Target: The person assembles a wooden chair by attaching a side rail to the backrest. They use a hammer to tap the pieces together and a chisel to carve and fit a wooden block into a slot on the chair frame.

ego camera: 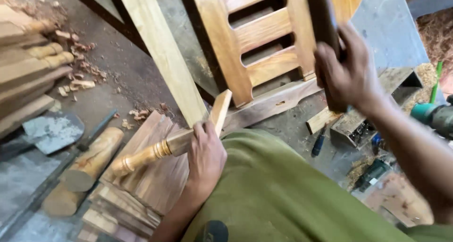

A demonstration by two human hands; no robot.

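A turned wooden leg [160,150] is being gripped by the left hand [205,159] at centre; the chair frame [264,39] is being clasped by the right hand [344,69], upper right.

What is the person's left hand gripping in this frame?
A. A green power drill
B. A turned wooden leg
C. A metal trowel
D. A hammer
B: the left hand is closed around the square upper end of a turned wooden leg, whose rounded, ringed end points down-left over the stacked boards.

Head camera looks steeply down, close over hands [206,153] and workshop floor [118,76].
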